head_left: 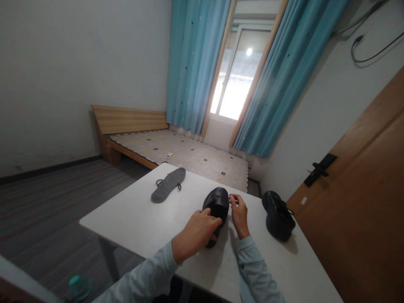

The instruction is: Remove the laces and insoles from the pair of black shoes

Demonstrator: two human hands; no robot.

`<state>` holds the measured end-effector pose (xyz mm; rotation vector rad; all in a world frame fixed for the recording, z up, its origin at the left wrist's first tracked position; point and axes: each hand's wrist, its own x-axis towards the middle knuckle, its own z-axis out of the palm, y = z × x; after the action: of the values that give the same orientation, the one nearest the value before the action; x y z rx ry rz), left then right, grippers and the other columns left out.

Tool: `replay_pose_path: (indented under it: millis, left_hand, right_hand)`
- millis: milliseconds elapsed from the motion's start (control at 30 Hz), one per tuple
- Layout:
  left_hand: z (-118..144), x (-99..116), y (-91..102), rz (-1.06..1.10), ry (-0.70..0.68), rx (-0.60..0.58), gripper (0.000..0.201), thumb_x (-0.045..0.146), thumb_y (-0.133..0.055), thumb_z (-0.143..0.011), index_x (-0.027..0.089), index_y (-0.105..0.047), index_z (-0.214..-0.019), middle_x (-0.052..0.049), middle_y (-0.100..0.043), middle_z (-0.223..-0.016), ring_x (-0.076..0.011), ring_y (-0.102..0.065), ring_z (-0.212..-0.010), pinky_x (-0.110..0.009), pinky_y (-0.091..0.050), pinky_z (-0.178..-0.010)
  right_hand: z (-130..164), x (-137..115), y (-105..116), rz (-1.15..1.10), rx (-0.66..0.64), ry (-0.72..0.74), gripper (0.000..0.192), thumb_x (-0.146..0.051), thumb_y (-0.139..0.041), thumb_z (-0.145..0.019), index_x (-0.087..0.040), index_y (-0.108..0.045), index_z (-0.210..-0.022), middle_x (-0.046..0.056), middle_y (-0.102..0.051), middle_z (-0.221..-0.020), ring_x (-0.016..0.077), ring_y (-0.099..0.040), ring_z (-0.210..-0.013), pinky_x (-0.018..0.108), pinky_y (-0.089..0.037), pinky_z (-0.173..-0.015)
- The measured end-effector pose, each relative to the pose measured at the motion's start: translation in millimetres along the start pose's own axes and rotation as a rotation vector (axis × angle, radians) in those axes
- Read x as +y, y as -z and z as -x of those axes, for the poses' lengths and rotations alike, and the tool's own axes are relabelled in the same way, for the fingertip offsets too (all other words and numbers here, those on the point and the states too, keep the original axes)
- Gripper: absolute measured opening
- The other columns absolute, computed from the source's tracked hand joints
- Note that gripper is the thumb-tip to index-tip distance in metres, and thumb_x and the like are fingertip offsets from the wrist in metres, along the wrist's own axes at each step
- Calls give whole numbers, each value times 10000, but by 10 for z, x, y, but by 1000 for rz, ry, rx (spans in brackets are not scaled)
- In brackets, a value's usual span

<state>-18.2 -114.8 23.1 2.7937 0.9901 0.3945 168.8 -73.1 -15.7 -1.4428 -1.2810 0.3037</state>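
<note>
A black shoe [217,198] is on the white table in front of me. My left hand [198,229] is closed around its near part, with the fingers over the opening. Beside the shoe's far right edge, my right hand [239,212] has its thumb and fingers pinched together; what they hold, if anything, is too small to make out. To the left lies a grey insole [168,185], with loops of black shoelace [179,187] sticking out on both sides of it. A second black shoe [279,219], with a lace, stands toward the table's right edge.
The white table [126,219] has rounded corners. Behind it is a bed [195,153] with a small white object [169,155] on it. A brown door [353,210] with a black handle is at the right. A teal-capped container [77,286] stands low at the left.
</note>
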Motion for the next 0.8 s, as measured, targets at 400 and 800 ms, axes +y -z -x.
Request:
replay_pose_path:
  millis: [400, 800]
  left_hand:
    - [135, -201, 386, 104, 70, 129, 344, 204, -659, -741, 261, -617, -1078, -40, -650, -967, -231, -529, -965, -295, -422, -769]
    - [240, -1025, 556, 25, 193, 324, 359, 143, -611, -763, 222, -625, -1112, -62, -637, -954, -219, -508, -989, -296, -441, -834]
  right_hand:
    - [6, 65, -7, 35, -16, -16, 291, -382, -443, -782, -177, -620, -673, 41, -672, -702, 184, -600, -622, 287, -441, -598]
    - [11, 95, 7, 86, -18, -6, 286, -362, -425, -781, -180, -604, -652, 39, -649, -663, 181, -581, -599, 276, -421, -581]
